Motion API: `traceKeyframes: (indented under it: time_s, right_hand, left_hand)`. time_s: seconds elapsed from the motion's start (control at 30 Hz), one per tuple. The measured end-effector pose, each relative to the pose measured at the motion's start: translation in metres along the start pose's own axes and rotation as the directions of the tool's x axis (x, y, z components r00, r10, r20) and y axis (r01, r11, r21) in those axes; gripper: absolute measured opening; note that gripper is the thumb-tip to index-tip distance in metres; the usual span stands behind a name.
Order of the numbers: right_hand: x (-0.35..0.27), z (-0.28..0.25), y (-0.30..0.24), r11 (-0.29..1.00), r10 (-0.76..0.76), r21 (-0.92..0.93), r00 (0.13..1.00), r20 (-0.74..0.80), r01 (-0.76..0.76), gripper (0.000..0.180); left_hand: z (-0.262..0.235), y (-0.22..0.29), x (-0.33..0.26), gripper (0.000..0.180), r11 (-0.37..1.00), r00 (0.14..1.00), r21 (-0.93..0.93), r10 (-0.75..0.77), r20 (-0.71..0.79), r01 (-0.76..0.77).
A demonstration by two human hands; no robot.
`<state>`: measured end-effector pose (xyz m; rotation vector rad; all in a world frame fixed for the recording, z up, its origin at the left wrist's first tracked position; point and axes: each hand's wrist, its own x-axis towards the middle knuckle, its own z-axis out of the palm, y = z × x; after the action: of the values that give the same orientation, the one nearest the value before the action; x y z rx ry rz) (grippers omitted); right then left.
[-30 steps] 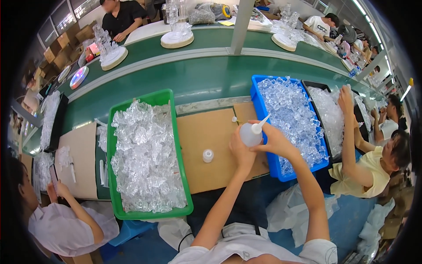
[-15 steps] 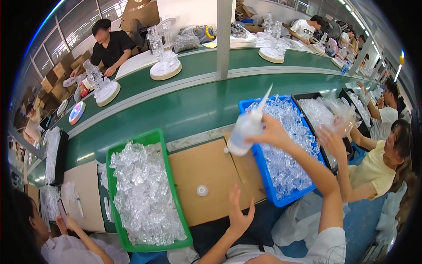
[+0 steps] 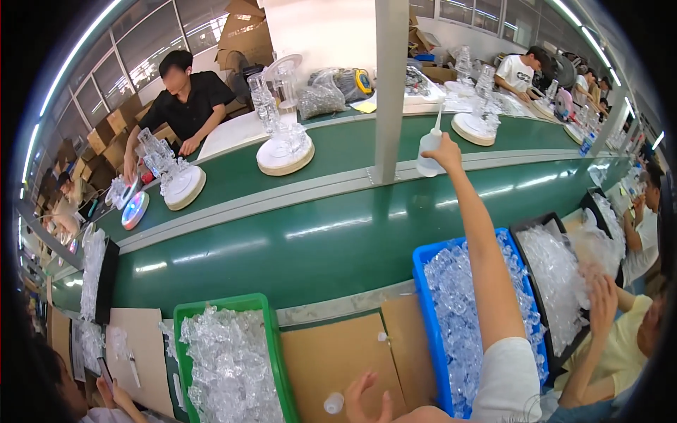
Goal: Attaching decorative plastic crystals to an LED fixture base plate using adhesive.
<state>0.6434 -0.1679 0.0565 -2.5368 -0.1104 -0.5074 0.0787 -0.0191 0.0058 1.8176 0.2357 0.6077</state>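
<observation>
My right hand (image 3: 447, 153) is stretched far out across the green belt. Its fingers are closed around a translucent squeeze bottle (image 3: 428, 156) with a long thin nozzle, held upright by the metal rail beside a post; whether its base touches the rail I cannot tell. My left hand (image 3: 368, 399) is low over the cardboard sheet (image 3: 338, 352), fingers apart and holding nothing, partly cut off by the lower edge. Close to it lies a small clear round piece (image 3: 333, 402). A small white cap (image 3: 382, 337) rests farther up the cardboard.
A green bin (image 3: 271, 352) of clear plastic parts stands left of the cardboard, a blue bin (image 3: 428, 317) of similar parts right of it. The grey post (image 3: 390, 92) rises by the bottle. Round white bases (image 3: 285, 156) with clear pieces line the far bench. Co-workers sit around.
My right hand has carried the bottle forward, from above the cardboard to the far rail. The view has shifted, so the bins and my left hand appear lower.
</observation>
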Motion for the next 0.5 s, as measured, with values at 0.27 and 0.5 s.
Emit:
traceKeyframes:
  time_s: [0.27, 0.5]
  right_hand:
    - [0.037, 0.048, 0.027, 0.996, 0.0, 0.089, 0.999, 0.046, -0.004, 0.079]
    - [0.037, 0.057, 0.049, 0.986, -0.06, 0.162, 0.991, 0.116, 0.04, 0.105]
  left_hand:
    - [-0.002, -0.004, 0.018, 0.062, 0.999, 0.992, 0.031, -0.007, -0.122, 0.011]
    - [-0.008, -0.035, 0.005, 0.077, 0.999, 0.999, -0.042, -0.017, -0.039, 0.016]
